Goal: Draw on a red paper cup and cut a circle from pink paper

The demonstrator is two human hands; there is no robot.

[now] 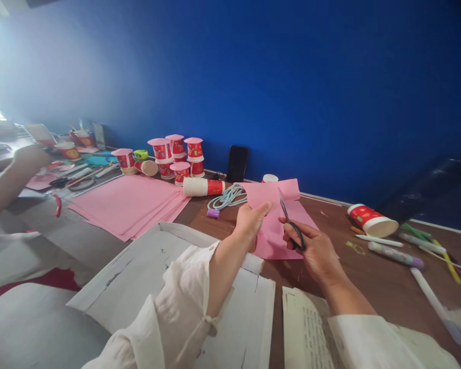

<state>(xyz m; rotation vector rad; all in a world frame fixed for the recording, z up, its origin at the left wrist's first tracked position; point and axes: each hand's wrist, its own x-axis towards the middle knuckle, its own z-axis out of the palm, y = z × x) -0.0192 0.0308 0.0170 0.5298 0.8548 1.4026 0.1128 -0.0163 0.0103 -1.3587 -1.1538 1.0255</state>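
My left hand point(250, 225) pinches the left part of a pink paper sheet point(264, 193), lifted above the table, with the thumb on top. In my right hand point(311, 246) is a pair of scissors with black handles point(296, 234), fingers through the loops. Its blades point(283, 203) point up and away, against the lifted paper near its right side; whether they are cutting through it I cannot tell. Beneath lies another part of pink paper point(280, 246), flat on the brown table; whether it is the same sheet is unclear.
Pink sheets point(130, 202) lie stacked to the left, near red paper cups with pink tops point(162, 150). A row of nested cups point(203, 187), a coiled pale cord point(230, 196) and a phone point(237, 163) stand behind. A tipped cup point(372, 220) lies right. A co-worker's arm point(15, 174) reaches in left.
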